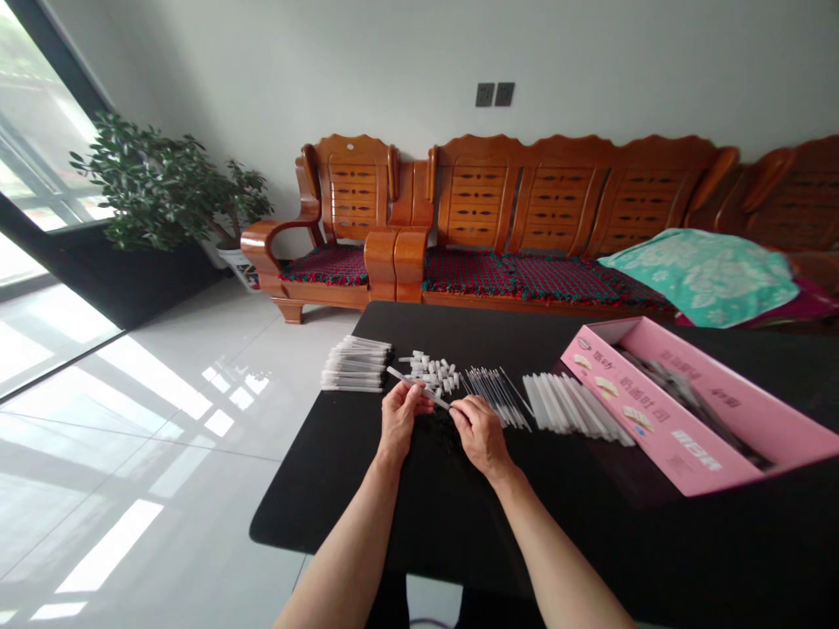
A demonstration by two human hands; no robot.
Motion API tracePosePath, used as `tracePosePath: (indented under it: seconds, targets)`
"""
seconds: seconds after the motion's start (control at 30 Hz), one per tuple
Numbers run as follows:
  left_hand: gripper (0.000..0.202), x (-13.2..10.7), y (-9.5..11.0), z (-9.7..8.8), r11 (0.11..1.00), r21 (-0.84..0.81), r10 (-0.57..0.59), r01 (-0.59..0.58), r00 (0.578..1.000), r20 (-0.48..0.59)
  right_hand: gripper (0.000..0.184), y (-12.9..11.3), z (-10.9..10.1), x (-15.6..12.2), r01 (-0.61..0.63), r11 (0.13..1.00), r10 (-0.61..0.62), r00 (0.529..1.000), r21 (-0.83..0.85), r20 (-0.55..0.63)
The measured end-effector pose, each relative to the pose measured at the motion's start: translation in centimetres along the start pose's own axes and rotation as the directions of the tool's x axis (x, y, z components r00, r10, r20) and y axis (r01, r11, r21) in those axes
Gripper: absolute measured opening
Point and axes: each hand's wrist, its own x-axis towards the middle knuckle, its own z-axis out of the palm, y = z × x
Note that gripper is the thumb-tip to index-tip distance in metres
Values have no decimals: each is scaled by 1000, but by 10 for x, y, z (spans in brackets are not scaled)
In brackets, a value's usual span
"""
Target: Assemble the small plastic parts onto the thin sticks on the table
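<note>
My left hand [398, 421] is closed around a slim white pen [399, 376], which slants down to the right over the table. At the pen's lower right end, the fingers of my right hand [483, 435] are pinched together. Whether a small part sits between those fingertips is too small to tell. Under the hands lie small black pieces [447, 433], partly hidden. Just beyond are loose white caps [433, 370]. A stack of capped white pens [356, 363] lies to the left. Right of my hands are thin pen refills [495, 393] and a row of white pen barrels [570, 404].
A pink open box [655, 419] with dark contents stands on the right of the black table [328, 489]. Behind the table runs a wooden bench [478, 196] with a turquoise cloth [708, 275]. A potted plant [163, 188] stands by the window at left.
</note>
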Motion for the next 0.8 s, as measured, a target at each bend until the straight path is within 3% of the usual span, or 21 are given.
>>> tracePosePath:
  seconds: [0.13, 0.3, 0.47, 0.6, 0.8]
  targets:
    - [42, 1, 0, 0, 1000, 7, 7, -8, 1000, 5, 8, 0, 0, 0, -50, 999, 51, 999, 13, -10]
    - [41, 1, -1, -1, 1000, 15, 16, -16, 1000, 7, 15, 1, 0, -1, -12, 1000, 12, 1000, -3, 11]
    - [41, 1, -2, -1, 1000, 17, 13, -13, 1000, 7, 6, 1, 0, -1, -44, 999, 44, 999, 13, -4]
    - [41, 2, -2, -2, 999, 25, 22, -22, 1000, 4, 14, 1, 0, 0, -17, 1000, 17, 1000, 7, 9]
    - [41, 4, -2, -6, 999, 5, 40, -40, 996, -76, 12, 4, -3, -1, -41, 999, 41, 999, -11, -25]
